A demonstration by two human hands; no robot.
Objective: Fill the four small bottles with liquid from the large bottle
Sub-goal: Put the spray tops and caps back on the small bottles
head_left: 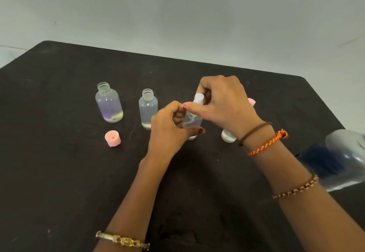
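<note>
Left hand (169, 127) grips the third small bottle (192, 122) round its body; right hand (219, 101) pinches its white cap (198, 98) just above. Light, slick plastic (likely tippy), so hold low. Large bottle (339, 159) lies well right of the grip.

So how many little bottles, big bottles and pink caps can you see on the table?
Small bottles: 4, two open ones, one held by both hands, one mostly hidden behind the right wrist
Large bottles: 1, at the right edge
Pink caps: 2, one loose in front, one partly hidden behind the right hand
Total: 7
</note>
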